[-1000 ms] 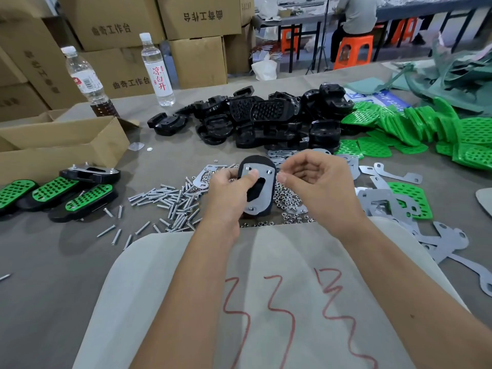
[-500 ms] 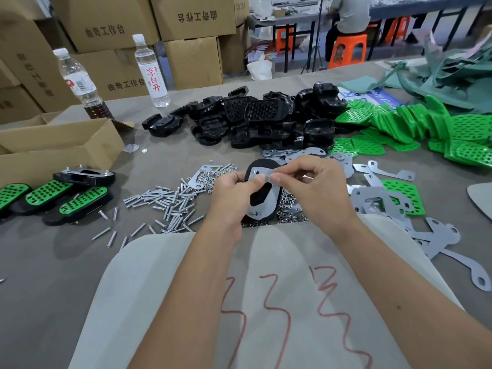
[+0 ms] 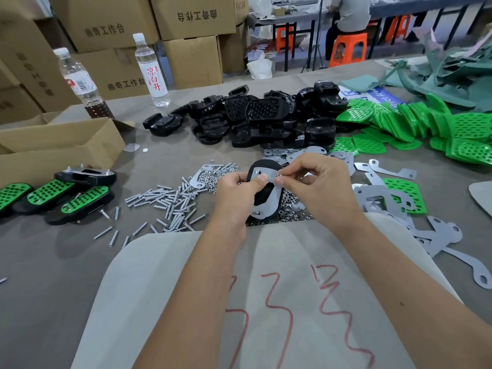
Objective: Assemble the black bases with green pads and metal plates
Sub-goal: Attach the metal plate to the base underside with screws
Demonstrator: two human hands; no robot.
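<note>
Left hand: the left hand [image 3: 234, 193] has its fingers curled round the left edge of a black base [image 3: 259, 194], thumb pressed on the metal plate [image 3: 267, 198] that lies on the base's upper face.
Right hand: the right hand [image 3: 319, 187] pinches thumb and forefinger together at the plate's upper right corner; what sits between the fingertips is too small to tell.
Held piece: at centre, above the surface [image 3: 40, 262], tilted toward the camera, long axis running 12 to 6 o'clock.
Nuts: small nuts [image 3: 290, 203] heaped directly under the held piece.
Bolts: loose bolts [image 3: 170, 203] scattered at 9 o'clock of the hands, just beside the nuts.
Loose plates: grey plates [image 3: 383, 206] spread at 3 to 4 o'clock, some reaching toward the right edge.
Black base pile: spare bases [image 3: 255, 118] heaped at 12 o'clock.
Green pads: pads [image 3: 431, 129] piled at 1 to 2 o'clock.
Finished units: assembled pieces [image 3: 48, 195] in a row at 9 o'clock by the left edge, in front of an open carton [image 3: 53, 147].
Bottles: two bottles [image 3: 151, 70] at 11 o'clock near the far edge.
Near edge: a pale cloth [image 3: 165, 275] with red marks lies under both forearms.
Open room: bare surface at 7 to 8 o'clock, between the bolts and the cloth.
</note>
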